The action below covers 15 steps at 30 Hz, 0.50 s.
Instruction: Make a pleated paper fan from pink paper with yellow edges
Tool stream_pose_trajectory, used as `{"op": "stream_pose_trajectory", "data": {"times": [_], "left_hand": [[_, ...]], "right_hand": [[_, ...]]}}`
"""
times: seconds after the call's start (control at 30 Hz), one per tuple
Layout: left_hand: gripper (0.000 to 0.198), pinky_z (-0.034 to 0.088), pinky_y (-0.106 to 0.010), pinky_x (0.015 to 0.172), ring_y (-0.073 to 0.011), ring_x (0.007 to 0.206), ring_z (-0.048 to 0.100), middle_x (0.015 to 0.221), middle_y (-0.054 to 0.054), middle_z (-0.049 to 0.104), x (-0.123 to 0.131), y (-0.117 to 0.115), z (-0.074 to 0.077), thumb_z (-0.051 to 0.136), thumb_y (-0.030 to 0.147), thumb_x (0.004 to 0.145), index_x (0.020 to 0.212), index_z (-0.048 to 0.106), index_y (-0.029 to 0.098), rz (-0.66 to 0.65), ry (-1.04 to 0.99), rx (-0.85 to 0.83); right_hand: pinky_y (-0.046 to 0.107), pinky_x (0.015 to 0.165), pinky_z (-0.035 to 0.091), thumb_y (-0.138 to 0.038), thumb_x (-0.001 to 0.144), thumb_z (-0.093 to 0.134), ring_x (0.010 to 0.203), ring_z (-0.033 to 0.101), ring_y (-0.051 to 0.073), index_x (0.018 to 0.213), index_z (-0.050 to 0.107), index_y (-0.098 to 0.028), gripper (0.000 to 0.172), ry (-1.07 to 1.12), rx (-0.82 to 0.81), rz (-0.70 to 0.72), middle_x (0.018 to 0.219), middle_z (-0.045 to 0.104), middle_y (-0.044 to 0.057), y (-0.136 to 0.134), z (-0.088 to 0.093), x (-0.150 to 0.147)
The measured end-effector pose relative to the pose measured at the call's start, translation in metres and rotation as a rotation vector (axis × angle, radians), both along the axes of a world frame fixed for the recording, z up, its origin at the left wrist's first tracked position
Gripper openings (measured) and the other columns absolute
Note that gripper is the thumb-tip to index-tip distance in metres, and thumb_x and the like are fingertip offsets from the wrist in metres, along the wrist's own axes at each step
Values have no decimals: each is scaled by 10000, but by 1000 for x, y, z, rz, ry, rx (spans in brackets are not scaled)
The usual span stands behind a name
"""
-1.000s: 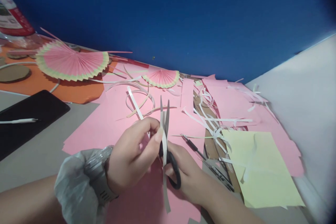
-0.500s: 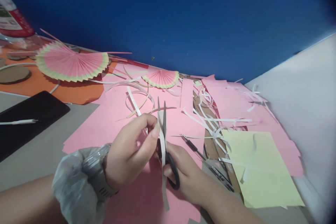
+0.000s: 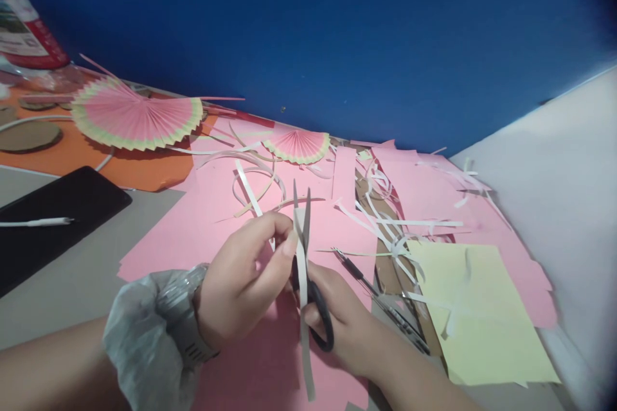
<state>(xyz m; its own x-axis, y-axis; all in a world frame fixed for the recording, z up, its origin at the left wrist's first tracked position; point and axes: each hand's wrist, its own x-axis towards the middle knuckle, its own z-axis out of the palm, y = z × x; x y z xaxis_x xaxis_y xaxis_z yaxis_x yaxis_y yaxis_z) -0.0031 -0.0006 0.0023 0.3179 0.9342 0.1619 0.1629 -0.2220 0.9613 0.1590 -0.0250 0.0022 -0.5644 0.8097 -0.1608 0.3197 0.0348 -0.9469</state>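
Observation:
Between thumb and forefinger, my left hand pinches a narrow pale paper strip that hangs down toward me. My right hand grips the black-handled scissors, blades pointing away and parted, with the strip's upper end between them. Both hands are over a large pink paper sheet. Another white strip lies just beyond my left hand. Part of my right hand's fingers is hidden behind the scissors and the strip.
Two pleated pink fans with yellow edges, a larger one and a smaller one, stand at the back. A black phone lies left. Right are a pen, a utility knife, curled paper strips and yellow paper.
The scissor blades have spread a little wider. The strip and both hands appear slightly further right and lower in view, partly because the camera shifted.

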Motion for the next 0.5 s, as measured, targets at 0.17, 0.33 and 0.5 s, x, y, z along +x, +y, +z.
{"op": "stream_pose_trajectory", "data": {"times": [0.17,0.33,0.5], "left_hand": [[156,386,-203,591,-89,622,455,682,43,475,1,0,1,389,191,908,763,445,201,9,-3,27],[159,390,-219,629,-99,652,466,692,33,478,0,-1,0,377,195,915,770,444,200,-7,-9,1],[157,385,-224,635,-101,653,464,688,32,476,2,1,0,375,198,912,771,444,198,-2,1,-1]], "right_hand": [[257,623,360,-693,814,300,662,380,135,837,435,-195,516,-11,28,2,749,444,-11,-1,1,0],[253,612,382,-682,828,283,652,390,139,871,469,-189,528,-30,29,9,757,471,3,1,4,-2],[255,615,395,-674,833,278,669,407,149,921,511,-187,547,-25,71,9,773,479,15,1,4,-3]]}}
